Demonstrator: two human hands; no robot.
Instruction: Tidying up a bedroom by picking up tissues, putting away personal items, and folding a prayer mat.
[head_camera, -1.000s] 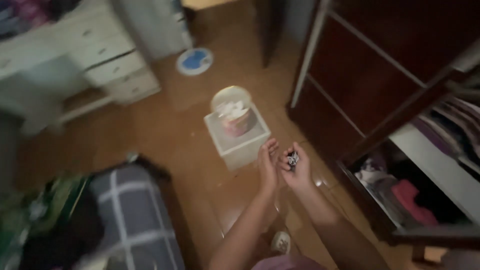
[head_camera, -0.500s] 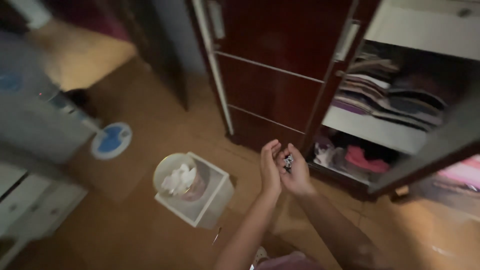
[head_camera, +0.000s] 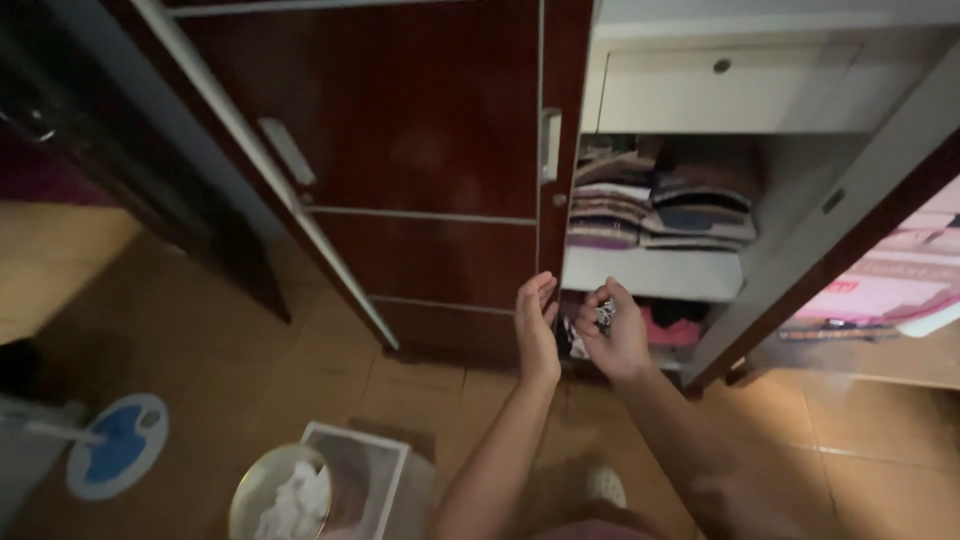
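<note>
My right hand (head_camera: 618, 342) is closed around a small, shiny dark-and-silver object (head_camera: 604, 315) that I cannot identify. My left hand (head_camera: 536, 328) is held upright beside it, palm toward the right hand, fingers together and slightly curled, holding nothing. Both hands are raised in front of the lower shelf of an open wardrobe (head_camera: 430, 150) with dark red doors. Stacks of folded clothes (head_camera: 650, 205) lie on the shelf just above the hands.
A round waste bin (head_camera: 285, 495) with crumpled white paper sits against a white box (head_camera: 365, 470) on the tiled floor at lower left. A blue and white round object (head_camera: 115, 445) lies farther left. The wardrobe's right door (head_camera: 850, 215) stands open. A white drawer (head_camera: 720, 90) is above the clothes.
The view has swung up and right from the floor and bin toward the wardrobe. My hands stay together in the same pose, the right one still holding the small object.
</note>
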